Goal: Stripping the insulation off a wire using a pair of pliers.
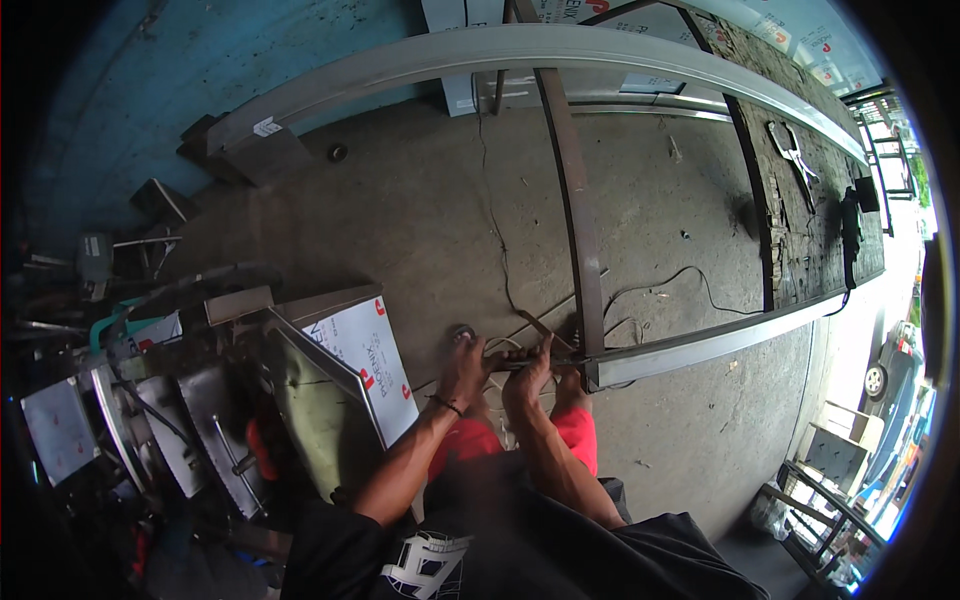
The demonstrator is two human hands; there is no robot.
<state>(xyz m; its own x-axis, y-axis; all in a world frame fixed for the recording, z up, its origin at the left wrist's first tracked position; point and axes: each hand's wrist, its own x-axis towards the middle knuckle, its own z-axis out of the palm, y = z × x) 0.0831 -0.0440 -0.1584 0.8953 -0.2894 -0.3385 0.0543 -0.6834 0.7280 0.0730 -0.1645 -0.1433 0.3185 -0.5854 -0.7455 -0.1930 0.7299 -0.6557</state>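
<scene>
My left hand [464,372], with a dark band at its wrist, is closed in front of my red shorts. A small round dark object [462,332] shows at its fingertips, too blurred to name. My right hand [527,380] is beside it, its fingers closed round one part of a dark slender piece [512,356] that spans the gap between both hands. What the left fingers grip is mostly hidden. Just right of my right hand is the near corner of a metal frame, where a grey rail [700,345] meets a brown crossbar [572,190].
A long grey rail [480,45] arches across the far side. On a worn wooden board [800,230] at right lie locking pliers [793,160] and a black tool [851,225]. Cables [490,200] trail over the concrete floor. Left stand a white-covered panel [365,365] and cluttered machinery [190,430].
</scene>
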